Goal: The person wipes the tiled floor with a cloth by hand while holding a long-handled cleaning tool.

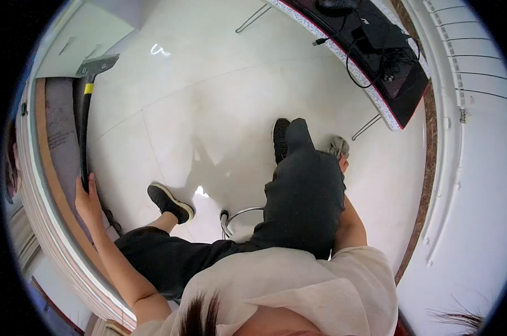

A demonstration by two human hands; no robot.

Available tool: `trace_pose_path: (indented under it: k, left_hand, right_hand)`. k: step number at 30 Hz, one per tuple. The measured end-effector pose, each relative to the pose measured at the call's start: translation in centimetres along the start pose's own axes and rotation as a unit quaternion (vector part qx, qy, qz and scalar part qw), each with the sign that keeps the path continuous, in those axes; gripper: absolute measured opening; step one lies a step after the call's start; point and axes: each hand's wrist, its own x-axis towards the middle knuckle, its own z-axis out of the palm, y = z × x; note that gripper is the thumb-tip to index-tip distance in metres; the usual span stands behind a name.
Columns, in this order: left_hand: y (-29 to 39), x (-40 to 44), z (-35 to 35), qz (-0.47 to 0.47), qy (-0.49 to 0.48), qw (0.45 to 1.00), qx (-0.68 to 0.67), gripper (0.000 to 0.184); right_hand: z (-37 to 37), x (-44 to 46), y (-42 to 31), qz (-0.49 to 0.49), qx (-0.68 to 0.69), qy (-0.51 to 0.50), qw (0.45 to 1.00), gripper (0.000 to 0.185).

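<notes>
My left hand (89,203) is closed around the lower end of a long-handled scraper (86,120). Its black handle points away from me, with a yellow band below the wide grey blade head, which is beside a white cabinet (80,42). Beyond my right knee, my right hand (343,163) grips a crumpled grey cloth (338,147). Part of that hand is hidden behind my dark trouser leg.
A low table (393,112) with a black mat, cables (371,61) and dark devices stands at upper right. A radiator (472,56) and pipes line the right wall. A striped bed edge (52,224) runs along the left. A metal stool frame (231,218) shows below me on the tiled floor (209,101).
</notes>
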Motion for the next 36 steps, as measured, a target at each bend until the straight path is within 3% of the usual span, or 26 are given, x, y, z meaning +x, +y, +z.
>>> trace_pose_path:
  k: [2,4,7,11,15,16,17,18,21,23,26,29,31,34,36]
  left_hand:
    - [1.4,0.7,-0.6,-0.061,-0.054,0.996,0.021,0.041]
    - [-0.5,1.6,0.4,-0.049,-0.073,0.996,0.02,0.04]
    - [-1.3,1.8,1.5,-0.03,-0.038,0.998,0.04,0.038]
    - [-0.4,2.6,1.6,-0.006,-0.051,0.997,0.055,0.035]
    - [-1.3,3.4,2.7,0.019,-0.029,0.998,0.054,0.032]
    - [-1.7,3.6,2.6,0.01,-0.042,0.997,0.057,0.032]
    - [-1.8,3.7,2.6,-0.001,-0.055,0.997,0.058,0.032]
    - [-1.3,3.7,2.7,-0.001,-0.061,0.996,0.062,0.032]
    - [0.1,4.4,2.8,0.012,-0.057,0.997,0.05,0.032]
    - [-0.9,4.5,3.1,0.034,-0.043,0.998,0.029,0.032]
    - [-3.1,4.4,3.5,0.072,0.007,0.996,0.042,0.03]
    - [-1.9,4.0,3.2,-0.01,-0.041,0.998,0.043,0.029]
    - [-2.7,4.0,3.6,-0.07,-0.06,0.996,-0.005,0.028]
    - [-2.8,4.0,3.5,-0.083,-0.063,0.993,-0.05,0.027]
    - [-0.6,3.9,3.2,-0.081,-0.081,0.989,-0.098,0.026]
  right_hand:
    - [1.6,0.6,-0.3,0.031,-0.028,-0.015,0.999,0.074]
    - [3.2,1.6,-1.2,0.073,-0.094,-0.052,0.992,0.078]
    - [6.5,3.3,0.2,-0.027,-0.181,-0.003,0.983,0.08]
    - [7.7,11.8,-3.7,-0.169,-0.14,-0.002,0.976,0.072]
    - [12.6,20.5,-13.1,-0.206,-0.168,-0.014,0.964,0.062]
    - [12.2,19.4,-18.5,-0.232,-0.131,-0.043,0.963,0.056]
    - [14.8,19.6,-19.6,-0.304,-0.064,-0.082,0.947,0.062]
    - [16.0,17.6,-22.0,-0.426,-0.025,-0.05,0.903,0.06]
    - [18.0,12.7,-25.9,-0.435,-0.002,-0.199,0.878,0.064]
    - [18.7,13.2,-25.6,-0.37,0.086,-0.238,0.894,0.067]
    - [15.8,20.1,-24.7,-0.377,0.09,-0.067,0.919,0.065]
    - [12.9,29.2,-21.7,-0.314,0.009,0.05,0.948,0.055]
    - [12.2,33.1,-19.1,-0.168,-0.097,-0.042,0.98,0.053]
    - [16.2,33.2,-17.2,-0.25,-0.182,0.053,0.95,0.053]
    - [16.1,27.4,-21.4,-0.331,-0.176,-0.005,0.927,0.048]
